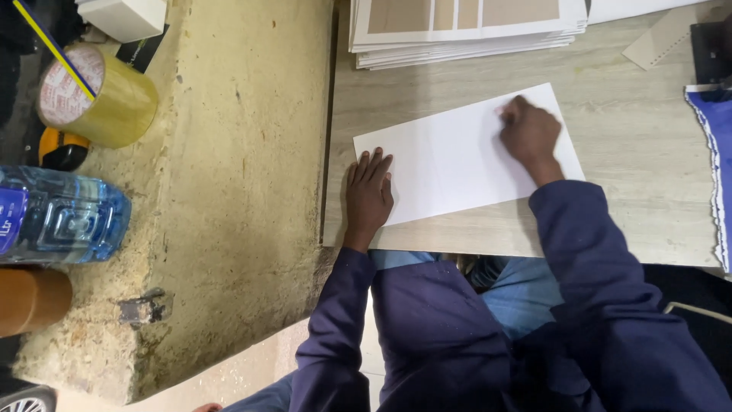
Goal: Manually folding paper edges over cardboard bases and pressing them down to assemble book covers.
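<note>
Lying flat on the bench (633, 145), a white sheet (457, 156) is pinned by the left hand (368, 194), fingers spread flat, while the right hand (528, 133), fist-curled, is pressed on its far part.

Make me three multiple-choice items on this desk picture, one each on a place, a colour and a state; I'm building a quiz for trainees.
1. Where does the stack of printed sheets lie?
A. beyond the white sheet
B. on the concrete ledge
C. under the bottle

2. What colour is the tape roll?
A. blue
B. yellowish
C. black

3. How does the left hand rest?
A. fisted in the air
B. pinching the tape
C. flat, fingers on the white sheet's edge

Answers: 1 A, it sits at the table's far edge; 2 B, its clear wrap looks yellow; 3 C, palm down while the right hand presses further along.
</note>
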